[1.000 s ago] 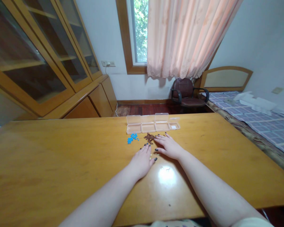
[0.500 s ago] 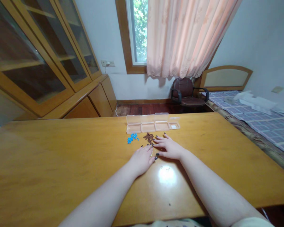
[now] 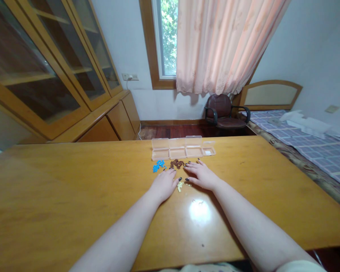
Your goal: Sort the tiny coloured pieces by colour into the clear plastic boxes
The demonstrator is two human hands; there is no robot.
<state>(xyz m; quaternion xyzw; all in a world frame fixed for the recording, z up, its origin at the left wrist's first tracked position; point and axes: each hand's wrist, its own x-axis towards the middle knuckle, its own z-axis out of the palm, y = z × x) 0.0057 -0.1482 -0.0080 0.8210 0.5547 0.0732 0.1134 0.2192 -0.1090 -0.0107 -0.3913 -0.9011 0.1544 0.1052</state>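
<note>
My left hand (image 3: 164,184) rests palm down on the table, fingers stretched out, its fingertips at the near left edge of a pile of small brown pieces (image 3: 176,163). On the pile's right side lies my right hand (image 3: 201,175), also flat with fingers spread. Between and just below the two thumbs is a small heap of pale yellow pieces (image 3: 180,186). Small blue pieces (image 3: 158,166) form another pile beyond my left fingertips. Behind the piles stands a row of clear plastic compartment boxes (image 3: 177,153) with raised lids. Neither hand holds anything I can see.
The wooden table (image 3: 73,196) spreads out on both sides. Two tiny curved bits (image 3: 200,203) lie by the light reflection, with a dark speck (image 3: 203,245) nearer me. Past the table stand a brown armchair (image 3: 219,109), a bed (image 3: 308,132) and a glass-door cabinet (image 3: 82,75).
My left hand has shifted left and slightly away from me, uncovering the pale yellow pieces. The brown pile looks more spread out sideways. My right hand has barely moved.
</note>
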